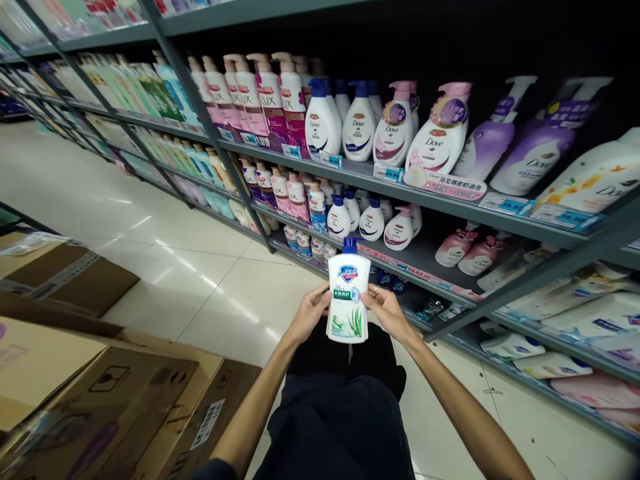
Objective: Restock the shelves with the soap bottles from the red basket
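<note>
A white Safeguard body wash bottle (349,297) with a blue cap and aloe leaves on its label is held upright in front of me, its front label towards me. My left hand (311,308) grips its left edge, and my right hand (387,310) grips its right edge, the thumb resting on the front. There seems to be a second layer at the bottle's lower right edge, but I cannot make out what it is. Behind the bottle, small white Dove bottles (371,220) stand on the middle shelf.
Shelving (310,163) full of pump bottles runs along the front and right. On the upper shelf are pink Lux bottles (267,93) and purple Dove bottles (535,157). Cardboard boxes (135,400) stand at lower left, beside the tiled floor (200,280).
</note>
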Available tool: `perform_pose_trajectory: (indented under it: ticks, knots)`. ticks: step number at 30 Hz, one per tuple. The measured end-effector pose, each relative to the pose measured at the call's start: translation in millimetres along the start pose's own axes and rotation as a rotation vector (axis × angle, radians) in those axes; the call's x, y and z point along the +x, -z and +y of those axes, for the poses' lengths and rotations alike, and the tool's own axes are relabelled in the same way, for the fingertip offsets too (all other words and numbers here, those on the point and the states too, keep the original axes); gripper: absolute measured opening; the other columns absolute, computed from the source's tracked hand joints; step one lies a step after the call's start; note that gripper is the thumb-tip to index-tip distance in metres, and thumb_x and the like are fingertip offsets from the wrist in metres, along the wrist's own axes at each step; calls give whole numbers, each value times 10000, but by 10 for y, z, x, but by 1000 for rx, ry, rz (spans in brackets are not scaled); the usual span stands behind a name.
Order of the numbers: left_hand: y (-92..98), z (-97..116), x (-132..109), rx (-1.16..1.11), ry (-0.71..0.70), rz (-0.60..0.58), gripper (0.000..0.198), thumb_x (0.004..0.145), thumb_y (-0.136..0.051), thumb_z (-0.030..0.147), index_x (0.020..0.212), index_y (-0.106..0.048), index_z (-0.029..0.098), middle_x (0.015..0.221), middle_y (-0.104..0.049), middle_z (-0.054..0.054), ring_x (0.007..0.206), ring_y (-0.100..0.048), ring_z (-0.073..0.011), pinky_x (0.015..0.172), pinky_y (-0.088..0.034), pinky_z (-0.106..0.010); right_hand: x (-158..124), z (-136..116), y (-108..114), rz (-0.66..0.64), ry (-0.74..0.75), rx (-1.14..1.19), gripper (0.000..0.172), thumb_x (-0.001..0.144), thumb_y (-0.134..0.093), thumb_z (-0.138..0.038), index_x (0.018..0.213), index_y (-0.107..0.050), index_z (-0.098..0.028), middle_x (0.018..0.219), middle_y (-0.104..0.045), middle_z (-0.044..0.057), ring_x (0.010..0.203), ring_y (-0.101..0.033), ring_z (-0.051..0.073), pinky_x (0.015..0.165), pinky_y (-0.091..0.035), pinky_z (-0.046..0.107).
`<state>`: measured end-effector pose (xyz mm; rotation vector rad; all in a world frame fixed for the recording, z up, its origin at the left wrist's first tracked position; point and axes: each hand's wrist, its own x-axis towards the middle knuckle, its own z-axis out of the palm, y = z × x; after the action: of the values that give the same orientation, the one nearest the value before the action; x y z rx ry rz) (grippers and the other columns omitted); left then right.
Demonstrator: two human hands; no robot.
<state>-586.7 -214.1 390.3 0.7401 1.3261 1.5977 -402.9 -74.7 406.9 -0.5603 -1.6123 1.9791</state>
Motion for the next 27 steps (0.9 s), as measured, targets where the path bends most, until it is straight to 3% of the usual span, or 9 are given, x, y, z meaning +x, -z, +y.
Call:
perform_pose_trajectory:
  ticks: [5, 16, 21, 27]
  knots:
    - [-23, -459, -261, -45, 91, 2, 909, 885, -845, 735, 1591, -661, 192, 1457, -754, -204, 1185, -789, -375, 893, -669, -423, -289, 506, 56, 39, -79, 17, 696, 810, -925, -715, 1271, -841, -201, 1335, -818, 155, 1218, -783, 379, 1184, -582, 571]
    - [-146, -853, -632, -46, 255, -28, 942, 836, -875, 761, 1545, -701, 166, 1435, -765, -214, 1208, -781, -397, 957, -661, -472, -977, 982, 47, 192, -175, 59, 668, 826, -918, -703, 1273, -825, -216, 1376, -799, 147, 1273, -765, 380, 1196, -576, 565]
    - [-258, -929, -700, -20, 324, -72, 964, 816, -889, 762, 1540, -700, 155, 1397, -782, -220, 1168, -795, -400, 911, -673, -464, -1240, 1012, 64, 273, -187, 93, 690, 790, -915, -757, 1205, -837, -211, 1290, -831, 143, 1187, -799, 359, 1176, -588, 560]
    - [-443, -907, -616, 46, 303, -164, 937, 842, -863, 767, 1538, -699, 162, 1440, -762, -216, 1233, -774, -404, 939, -670, -461, -1371, 922, 192, 340, -127, 109, 698, 753, -944, -746, 1180, -839, -204, 1293, -832, 140, 1202, -792, 348, 1196, -571, 566]
